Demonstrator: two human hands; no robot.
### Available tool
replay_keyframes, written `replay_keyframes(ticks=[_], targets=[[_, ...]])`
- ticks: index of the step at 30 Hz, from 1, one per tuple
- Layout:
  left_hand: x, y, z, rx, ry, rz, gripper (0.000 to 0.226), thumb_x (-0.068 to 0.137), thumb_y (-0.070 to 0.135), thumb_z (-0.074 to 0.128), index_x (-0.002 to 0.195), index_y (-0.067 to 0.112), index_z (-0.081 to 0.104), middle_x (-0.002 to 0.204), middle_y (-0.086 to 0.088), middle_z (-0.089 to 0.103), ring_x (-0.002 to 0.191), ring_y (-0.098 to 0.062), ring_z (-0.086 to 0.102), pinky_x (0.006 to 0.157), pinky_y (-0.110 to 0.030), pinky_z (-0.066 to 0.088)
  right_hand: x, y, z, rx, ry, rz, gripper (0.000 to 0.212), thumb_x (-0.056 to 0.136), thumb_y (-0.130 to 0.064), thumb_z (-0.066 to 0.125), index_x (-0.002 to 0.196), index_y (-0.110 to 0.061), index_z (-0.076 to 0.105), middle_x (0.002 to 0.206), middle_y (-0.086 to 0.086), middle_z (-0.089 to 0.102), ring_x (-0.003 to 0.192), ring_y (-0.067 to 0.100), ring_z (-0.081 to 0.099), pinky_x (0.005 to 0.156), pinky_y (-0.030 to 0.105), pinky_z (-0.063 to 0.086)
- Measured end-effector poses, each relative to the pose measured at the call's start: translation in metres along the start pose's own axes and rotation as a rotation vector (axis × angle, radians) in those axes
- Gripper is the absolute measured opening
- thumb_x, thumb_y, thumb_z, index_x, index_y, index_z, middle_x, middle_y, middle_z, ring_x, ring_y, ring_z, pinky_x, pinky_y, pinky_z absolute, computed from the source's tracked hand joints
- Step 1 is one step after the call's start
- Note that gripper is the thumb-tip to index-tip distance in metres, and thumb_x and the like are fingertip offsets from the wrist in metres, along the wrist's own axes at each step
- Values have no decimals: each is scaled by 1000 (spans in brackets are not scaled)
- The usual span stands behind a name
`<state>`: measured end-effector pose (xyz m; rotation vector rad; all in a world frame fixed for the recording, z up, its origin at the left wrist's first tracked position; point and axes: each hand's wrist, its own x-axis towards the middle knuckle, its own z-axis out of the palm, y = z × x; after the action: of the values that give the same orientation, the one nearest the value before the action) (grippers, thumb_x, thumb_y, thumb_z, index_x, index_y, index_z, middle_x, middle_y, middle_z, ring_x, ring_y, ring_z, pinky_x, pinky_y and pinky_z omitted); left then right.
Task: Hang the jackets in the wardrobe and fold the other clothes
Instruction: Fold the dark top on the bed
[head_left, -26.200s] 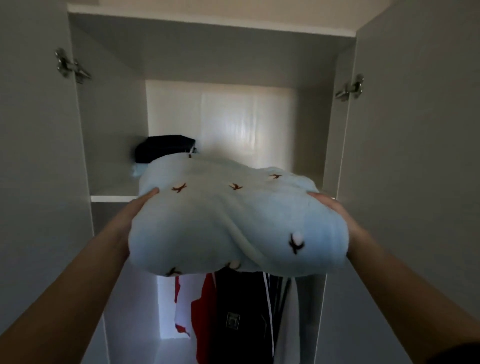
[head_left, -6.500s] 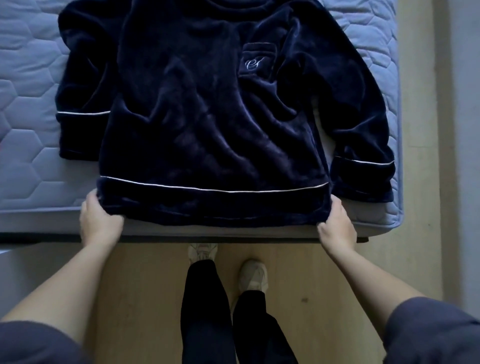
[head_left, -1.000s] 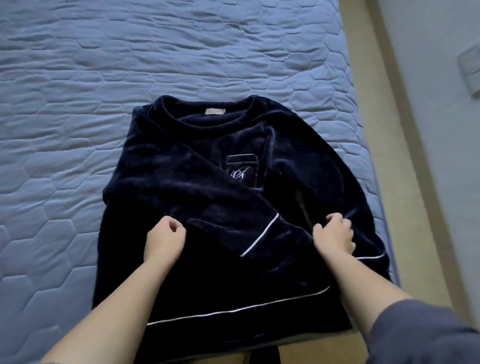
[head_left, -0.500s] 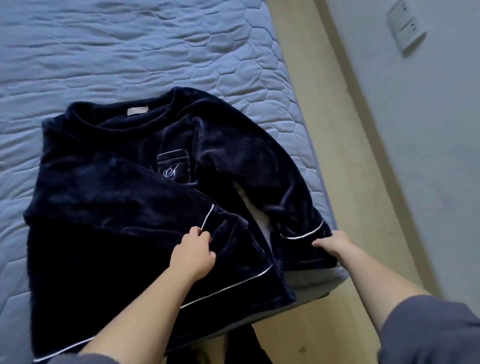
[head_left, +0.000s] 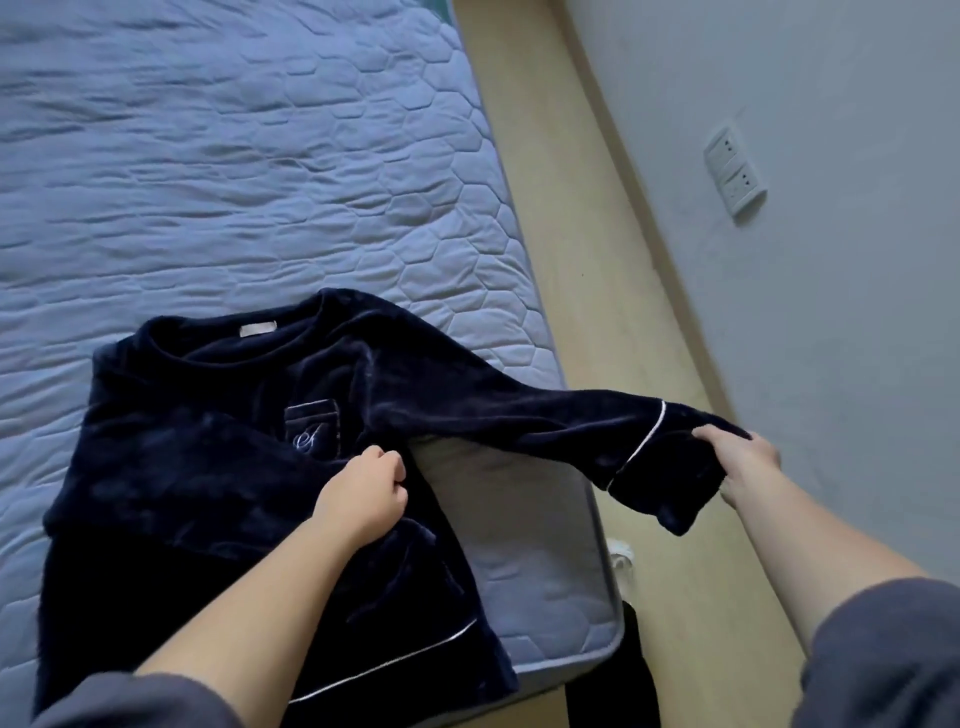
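Observation:
A navy velvet sweater (head_left: 197, 499) with white piping lies front-up on the blue quilted mattress (head_left: 234, 171), near its right corner. Its left sleeve is folded across the body. My left hand (head_left: 361, 499) rests in a loose fist on the sweater's middle, just below the chest pocket. My right hand (head_left: 737, 460) grips the cuff of the right sleeve (head_left: 545, 421) and holds it stretched out past the mattress edge, above the floor.
A strip of wooden floor (head_left: 613, 270) runs between the mattress and a grey wall. A double wall socket (head_left: 735, 174) sits low on that wall. My dark trouser leg (head_left: 631, 675) shows by the bed's corner.
My right hand has lifted the right sleeve off the mattress and pulled it out to the right. My left hand slid up toward the pocket. The view swung further right.

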<state>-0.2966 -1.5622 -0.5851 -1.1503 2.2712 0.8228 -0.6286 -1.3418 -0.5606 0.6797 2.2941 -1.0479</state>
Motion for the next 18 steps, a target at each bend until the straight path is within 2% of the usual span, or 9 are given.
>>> replay_keyframes(ticks=[3, 5, 7, 9, 11, 15, 16, 18], targets=[[30, 44, 10, -16, -7, -74, 21, 91, 23, 44, 109, 21, 54, 114, 3, 48, 104, -18, 50, 83, -33, 46, 43, -44, 17, 88, -110, 6, 24, 80, -7, 72, 98, -14, 57, 77, 0, 58, 66, 15, 56, 71, 31, 44], [49, 79, 16, -42, -30, -160, 22, 91, 24, 44, 111, 20, 53, 117, 0, 47, 107, -20, 48, 85, -35, 46, 70, -73, 19, 124, -195, -82, 17, 85, -11, 69, 100, -14, 61, 80, 0, 62, 70, 14, 60, 72, 31, 47], [65, 119, 21, -64, -31, -223, 28, 92, 24, 45, 118, 18, 50, 124, -2, 44, 112, -23, 45, 88, -37, 45, 94, -99, 11, 107, -236, -206, 7, 88, -17, 68, 93, -18, 63, 85, -2, 65, 77, 14, 63, 73, 30, 49], [83, 156, 24, -98, 38, -265, 33, 91, 22, 47, 123, 17, 48, 131, -3, 42, 117, -24, 44, 91, -37, 43, 118, -122, 2, 51, -256, -292, 4, 89, -21, 66, 89, -23, 62, 88, -4, 65, 83, 16, 63, 77, 31, 50], [100, 188, 25, -120, 75, -283, 35, 91, 21, 47, 126, 17, 47, 132, -3, 42, 118, -23, 43, 92, -36, 41, 143, -131, -2, -73, -289, -351, 4, 92, -22, 62, 95, -23, 61, 88, -5, 63, 85, 18, 61, 78, 33, 48], [135, 217, 31, -64, 39, -305, 34, 92, 24, 45, 125, 17, 45, 128, -4, 43, 116, -24, 43, 90, -36, 40, 182, -115, 15, -291, -365, -364, 6, 96, -22, 55, 101, -21, 57, 90, -1, 60, 76, 15, 57, 61, 28, 46], [142, 218, 33, -45, 46, -323, 35, 91, 24, 45, 125, 17, 44, 128, -5, 43, 115, -24, 44, 88, -36, 40, 190, -109, 21, -305, -374, -342, 9, 96, -24, 55, 103, -20, 57, 93, 0, 61, 79, 17, 58, 65, 30, 49], [156, 212, 35, -24, 70, -392, 40, 89, 23, 47, 128, 16, 42, 129, -6, 43, 115, -26, 44, 88, -37, 41, 206, -95, 36, -306, -361, -268, 14, 95, -27, 56, 108, -21, 58, 101, 3, 63, 92, 25, 60, 83, 41, 53]])
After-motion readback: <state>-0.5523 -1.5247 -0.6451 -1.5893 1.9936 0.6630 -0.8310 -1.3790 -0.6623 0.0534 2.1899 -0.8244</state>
